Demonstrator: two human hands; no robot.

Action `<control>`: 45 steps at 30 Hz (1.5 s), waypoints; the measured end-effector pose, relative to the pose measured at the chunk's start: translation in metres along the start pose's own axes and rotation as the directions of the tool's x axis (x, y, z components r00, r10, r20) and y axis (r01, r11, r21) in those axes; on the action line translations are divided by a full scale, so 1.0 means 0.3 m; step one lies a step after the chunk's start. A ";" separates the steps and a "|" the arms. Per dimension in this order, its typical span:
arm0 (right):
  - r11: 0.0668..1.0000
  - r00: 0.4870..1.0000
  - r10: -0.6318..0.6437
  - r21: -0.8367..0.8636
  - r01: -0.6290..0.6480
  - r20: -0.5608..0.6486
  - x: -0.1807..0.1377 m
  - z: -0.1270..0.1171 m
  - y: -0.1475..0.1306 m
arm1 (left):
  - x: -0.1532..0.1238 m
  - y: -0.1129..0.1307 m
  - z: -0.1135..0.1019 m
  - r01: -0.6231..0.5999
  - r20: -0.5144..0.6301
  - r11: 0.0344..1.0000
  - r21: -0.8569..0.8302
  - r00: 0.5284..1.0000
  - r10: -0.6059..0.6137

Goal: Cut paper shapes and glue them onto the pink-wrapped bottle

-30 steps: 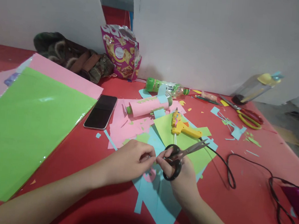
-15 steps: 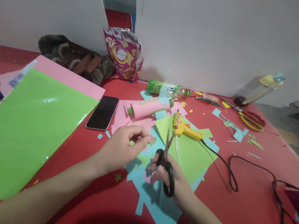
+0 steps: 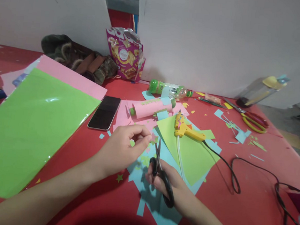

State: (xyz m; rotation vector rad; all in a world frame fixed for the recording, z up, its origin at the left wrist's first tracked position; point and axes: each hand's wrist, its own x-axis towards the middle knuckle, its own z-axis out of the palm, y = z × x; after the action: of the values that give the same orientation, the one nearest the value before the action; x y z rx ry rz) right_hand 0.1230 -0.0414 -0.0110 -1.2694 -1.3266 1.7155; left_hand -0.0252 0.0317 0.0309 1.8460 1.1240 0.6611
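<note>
Glue gun's near-left: scissors, gripped in my right hand, just swung toward my left hand | left fingertips pinched closed (holding the pink scrap? can't tell) | blades now near it

The right hand holds scissors, blades slightly parted, above blue paper. The left hand has its fingertips at a star. Beyond lie a glue gun, pink roll and phone.

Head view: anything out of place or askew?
The glue gun lies on green paper, odd for a tool that may be hot; the green bottle lies on its side, not upright, by the wall.
</note>
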 end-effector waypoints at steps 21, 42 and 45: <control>0.999 0.999 -0.043 -0.006 0.043 0.032 0.001 0.000 -0.001 | -0.021 0.012 0.012 -0.092 0.002 0.975 0.200 0.996 0.094; 0.999 0.999 -0.035 0.029 0.034 0.023 0.001 0.007 0.004 | -0.020 0.012 0.013 -0.092 -0.009 0.975 0.204 0.995 0.095; 0.998 0.999 -0.043 0.051 0.042 0.025 0.001 0.010 0.002 | -0.015 0.012 0.013 -0.087 -0.009 0.976 0.199 0.996 0.091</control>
State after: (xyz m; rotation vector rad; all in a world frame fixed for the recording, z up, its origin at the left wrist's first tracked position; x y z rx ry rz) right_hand 0.1202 -0.0425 -0.0116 -1.1862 -1.3074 1.7305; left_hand -0.0226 0.0253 0.0319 2.0739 1.1594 0.6369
